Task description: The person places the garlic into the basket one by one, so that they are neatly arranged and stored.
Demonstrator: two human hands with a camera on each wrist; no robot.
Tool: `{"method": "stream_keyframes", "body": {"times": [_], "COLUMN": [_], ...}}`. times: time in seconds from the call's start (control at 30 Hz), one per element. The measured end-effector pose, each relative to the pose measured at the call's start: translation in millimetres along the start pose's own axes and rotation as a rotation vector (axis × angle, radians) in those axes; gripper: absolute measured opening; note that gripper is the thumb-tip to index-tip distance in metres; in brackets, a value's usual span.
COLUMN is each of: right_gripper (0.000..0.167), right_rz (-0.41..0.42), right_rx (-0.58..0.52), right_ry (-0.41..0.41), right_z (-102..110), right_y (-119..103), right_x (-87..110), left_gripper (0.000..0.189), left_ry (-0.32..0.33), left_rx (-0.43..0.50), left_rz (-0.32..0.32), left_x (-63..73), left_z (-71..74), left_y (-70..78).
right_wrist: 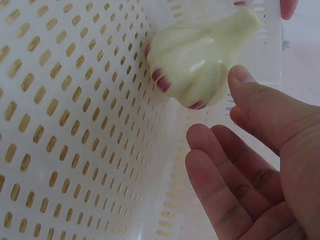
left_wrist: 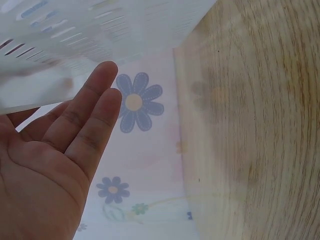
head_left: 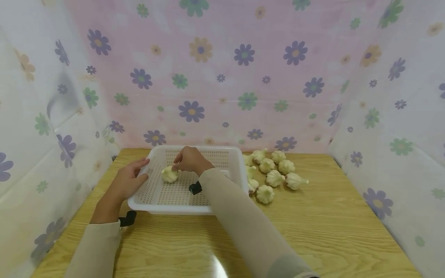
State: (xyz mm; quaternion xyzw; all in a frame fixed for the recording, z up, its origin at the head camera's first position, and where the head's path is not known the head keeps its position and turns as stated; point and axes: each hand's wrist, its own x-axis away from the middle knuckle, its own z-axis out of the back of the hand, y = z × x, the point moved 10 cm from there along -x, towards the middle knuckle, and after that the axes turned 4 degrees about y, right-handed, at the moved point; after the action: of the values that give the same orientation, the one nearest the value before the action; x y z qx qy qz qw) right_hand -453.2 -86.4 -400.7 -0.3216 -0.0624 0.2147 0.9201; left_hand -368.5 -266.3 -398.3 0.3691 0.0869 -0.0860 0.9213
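A white plastic basket (head_left: 198, 210) with slotted walls and floor stands on the table. Inside it, towards the left, sits one pale garlic bulb (head_left: 169, 174); purple streaks show round its base in the right wrist view. My right hand (head_left: 192, 160) reaches into the basket beside this bulb. Its thumb tip is right at the bulb's side, while the other fingers (right_wrist: 215, 185) lie loosely bent, apart from it. At the basket's left rim rests my left hand (head_left: 126, 181), its fingers (left_wrist: 95, 120) nearly straight along the outside of the wall.
Several more garlic bulbs (head_left: 274, 177) lie in a loose group on the wooden table (head_left: 313, 224), close to the basket's right side. Flower-printed cloth (head_left: 222, 100) closes off the back and both sides. Dark wrist camera mounts (head_left: 128, 219) stick out near the sleeves.
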Motion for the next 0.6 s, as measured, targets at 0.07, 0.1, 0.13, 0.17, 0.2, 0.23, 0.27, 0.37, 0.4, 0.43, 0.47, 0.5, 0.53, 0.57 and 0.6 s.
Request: {"method": "stream_keyframes", "body": {"times": [0.07, 0.1, 0.13, 0.17, 0.2, 0.23, 0.27, 0.37, 0.4, 0.43, 0.47, 0.5, 0.53, 0.57, 0.6], "right_gripper": [0.030, 0.030, 0.030, 0.030, 0.029, 0.029, 0.029, 0.031, 0.032, 0.032, 0.033, 0.033, 0.034, 0.034, 0.034], "right_rz": [-0.002, 0.000, 0.002, 0.004, 0.004, 0.005, 0.007, 0.014, 0.014, 0.015, 0.017, 0.017, 0.017, 0.018, 0.016], "right_rx": [-0.011, -0.014, -0.012, -0.011, -0.008, -0.006, -0.006, -0.026, -0.038, -0.050, -0.060, -0.066, -0.072, -0.078, -0.084], "right_ry": [-0.010, -0.015, -0.016, -0.016, -0.018, -0.018, -0.018, -0.017, -0.019, -0.018, -0.020, -0.021, -0.025, -0.030, -0.036], "right_z": [-1.0, -1.3, -0.8, -0.2, 0.2, 0.7, 1.5, 3.2, 3.2, 3.4, 3.4, 3.1, 2.6, 2.1, 1.4], "right_y": [0.5, 0.6, 1.1, 1.6, 2.2, 2.7, 2.8, 2.6, 2.6, 2.6, 2.3, 2.5, 2.5, 2.5, 2.8], "right_x": [-0.3, -0.6, -0.8, -1.1, -1.5, -2.1, -2.6, -3.7, -3.7, -3.6, -3.3, -3.1, -2.7, -2.3, -2.0], "left_gripper": [0.059, 0.059, 0.059, 0.059, 0.059, 0.059, 0.059, 0.059, 0.060, 0.059, 0.059, 0.059, 0.060, 0.060, 0.060], "left_ry": [0.000, 0.000, 0.000, -0.001, -0.004, -0.005, -0.005, -0.003, -0.002, 0.002, 0.002, 0.003, 0.003, 0.002, 0.001], "left_rx": [0.006, 0.011, 0.016, 0.021, 0.026, 0.028, 0.031, 0.023, 0.021, 0.015, 0.015, 0.012, 0.014, 0.018, 0.022], "left_rz": [0.002, 0.003, 0.004, 0.004, 0.006, 0.007, 0.008, 0.005, 0.005, 0.003, 0.001, -0.001, -0.001, 0.001, 0.002], "left_x": [0.0, -0.1, -0.4, -0.6, -0.5, -0.4, -0.4, 0.0, 0.4, 0.5, 0.7, 1.1, 1.6, 2.0, 2.3], "left_z": [0.0, 0.0, -0.5, -0.9, -1.5, -1.8, -1.8, -0.8, -0.3, 0.5, 0.8, 1.1, 1.1, 1.1, 0.9], "left_y": [0.2, 0.1, 0.2, 0.6, 0.7, 0.7, 0.4, 0.5, 0.4, 0.8, 1.2, 1.9, 2.5, 2.4, 2.3]}}
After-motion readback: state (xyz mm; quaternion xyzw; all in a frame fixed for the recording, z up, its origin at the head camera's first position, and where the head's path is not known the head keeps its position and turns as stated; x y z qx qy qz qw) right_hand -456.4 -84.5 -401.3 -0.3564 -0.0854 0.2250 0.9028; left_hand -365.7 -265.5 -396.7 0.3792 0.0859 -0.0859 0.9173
